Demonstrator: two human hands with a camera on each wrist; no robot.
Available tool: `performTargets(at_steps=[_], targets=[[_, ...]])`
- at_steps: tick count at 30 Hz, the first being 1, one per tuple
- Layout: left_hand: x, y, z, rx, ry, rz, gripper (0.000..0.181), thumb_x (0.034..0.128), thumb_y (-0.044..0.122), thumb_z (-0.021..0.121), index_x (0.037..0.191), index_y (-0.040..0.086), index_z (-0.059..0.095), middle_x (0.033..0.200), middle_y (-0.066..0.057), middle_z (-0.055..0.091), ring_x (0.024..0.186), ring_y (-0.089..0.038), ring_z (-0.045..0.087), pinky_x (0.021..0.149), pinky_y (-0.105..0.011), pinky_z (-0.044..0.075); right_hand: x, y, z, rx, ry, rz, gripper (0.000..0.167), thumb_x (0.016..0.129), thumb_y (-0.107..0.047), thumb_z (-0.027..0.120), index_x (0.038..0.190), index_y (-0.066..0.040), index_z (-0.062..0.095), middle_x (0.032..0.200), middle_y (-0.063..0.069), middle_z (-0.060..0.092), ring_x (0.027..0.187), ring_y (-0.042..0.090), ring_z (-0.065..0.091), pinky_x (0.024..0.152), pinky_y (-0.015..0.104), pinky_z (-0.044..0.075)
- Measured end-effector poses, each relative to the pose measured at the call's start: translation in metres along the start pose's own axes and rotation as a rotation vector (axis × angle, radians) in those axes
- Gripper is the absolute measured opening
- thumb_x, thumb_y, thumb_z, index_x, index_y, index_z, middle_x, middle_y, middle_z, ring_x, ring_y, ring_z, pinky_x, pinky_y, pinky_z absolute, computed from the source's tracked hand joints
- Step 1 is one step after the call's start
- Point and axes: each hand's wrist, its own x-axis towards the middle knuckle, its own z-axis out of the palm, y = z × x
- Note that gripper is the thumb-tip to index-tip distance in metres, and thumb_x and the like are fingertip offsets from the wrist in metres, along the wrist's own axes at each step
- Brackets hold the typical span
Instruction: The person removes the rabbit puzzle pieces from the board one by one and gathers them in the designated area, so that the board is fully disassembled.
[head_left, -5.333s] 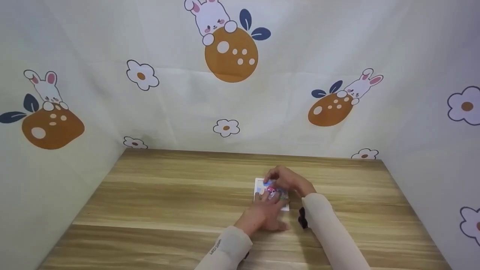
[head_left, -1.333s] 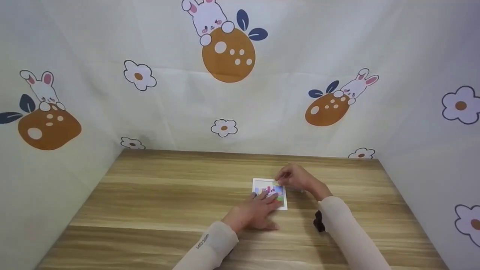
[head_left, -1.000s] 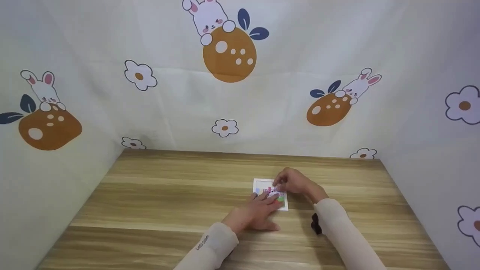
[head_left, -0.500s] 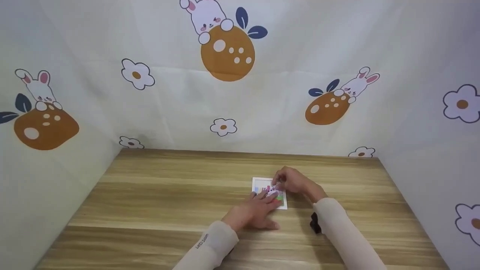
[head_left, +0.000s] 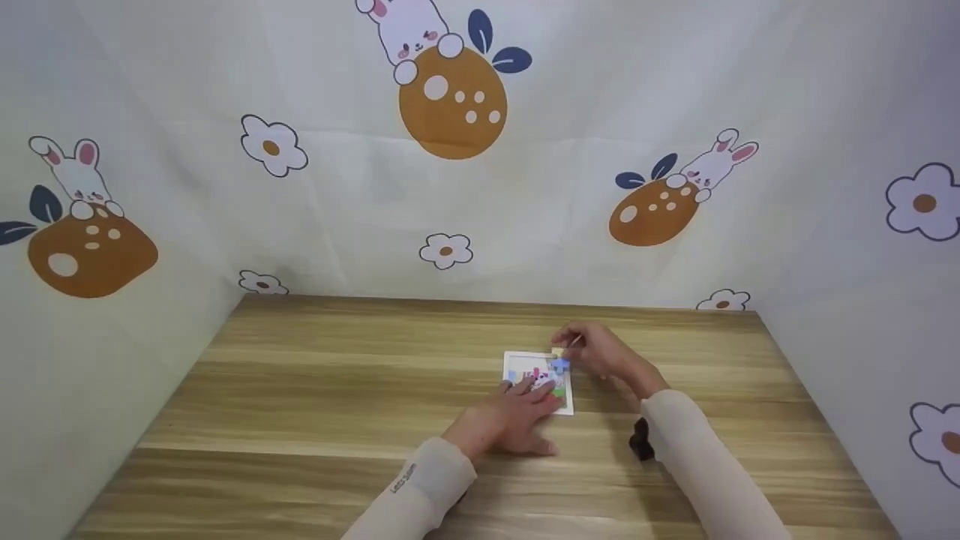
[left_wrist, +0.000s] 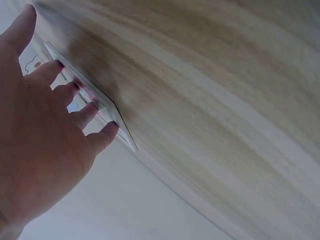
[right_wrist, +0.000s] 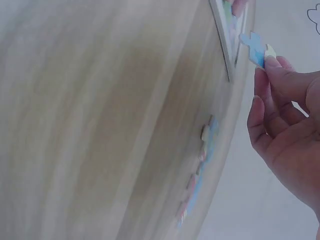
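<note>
A small white-framed jigsaw puzzle (head_left: 510, 367) with a pink-and-white cartoon figure lies on the wooden table. My left hand (head_left: 517, 421) rests on its lower part, fingers spread and fairly straight; in the left wrist view the fingertips (left_wrist: 109, 129) touch the board. Thumb and fingers of my right hand (head_left: 606, 354) pinch a blue-and-yellow puzzle piece (right_wrist: 257, 49) just above the frame's upper right corner. That piece (head_left: 559, 365) hides part of the corner in the head view. The left fingers cover some of the picture.
Several loose puzzle pieces (right_wrist: 197, 172) lie on the table to the right of the frame, seen in the right wrist view; the right arm blocks them in the head view. A patterned curtain (head_left: 337, 187) surrounds the table (head_left: 315, 382) at the back and sides.
My right hand has lifted from the puzzle's upper right area and shifted up and right, bringing the pinched piece into sight. My left hand has stayed on the puzzle.
</note>
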Motion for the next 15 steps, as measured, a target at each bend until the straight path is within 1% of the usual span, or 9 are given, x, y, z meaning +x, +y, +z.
performTargets(at_steps=[2,5,8,12,15], targets=[[0.001,0.0,0.0,-0.01,-0.01,-0.003,0.076,0.0933,0.062,0.056,0.159,0.037,0.026,0.17,0.01,0.014,0.159,-0.022,0.007,0.129,-0.049,0.012,-0.002,0.0,-0.007,-0.003,0.007,0.021,0.022,0.094,0.004,0.06,0.11,-0.002,0.073,0.105,0.015,0.071,0.093,0.025,0.065,0.076,0.027,0.052],[0.003,0.0,-0.001,-0.007,-0.019,-0.002,0.077,0.0936,0.063,0.055,0.159,0.036,0.025,0.17,0.009,0.012,0.159,-0.022,0.006,0.129,-0.049,0.012,-0.007,0.002,-0.018,-0.017,0.022,0.052,0.02,0.095,0.001,0.061,0.11,-0.005,0.074,0.106,0.013,0.072,0.093,0.022,0.064,0.081,0.031,0.054],[0.003,0.0,0.0,0.002,-0.02,0.0,0.077,0.0935,0.063,0.055,0.159,0.035,0.024,0.17,0.009,0.011,0.159,-0.022,0.006,0.129,-0.049,0.012,-0.013,0.008,-0.03,-0.022,0.03,0.05,0.019,0.096,-0.002,0.062,0.111,-0.004,0.074,0.107,0.014,0.072,0.094,0.02,0.064,0.084,0.033,0.054],[0.003,0.0,0.0,-0.007,-0.017,0.0,0.078,0.0934,0.063,0.055,0.159,0.035,0.025,0.17,0.008,0.011,0.159,-0.023,0.005,0.129,-0.049,0.012,-0.023,0.016,-0.045,-0.007,0.04,0.018,0.019,0.097,-0.003,0.062,0.112,0.0,0.072,0.106,0.018,0.071,0.094,0.022,0.065,0.083,0.029,0.054],[0.002,0.0,0.0,-0.012,-0.018,-0.001,0.077,0.0932,0.063,0.056,0.159,0.036,0.025,0.17,0.009,0.011,0.159,-0.023,0.005,0.129,-0.049,0.012,-0.03,0.021,-0.055,0.0,0.051,0.027,0.018,0.097,-0.003,0.062,0.112,0.001,0.072,0.105,0.018,0.07,0.093,0.021,0.064,0.081,0.024,0.053]])
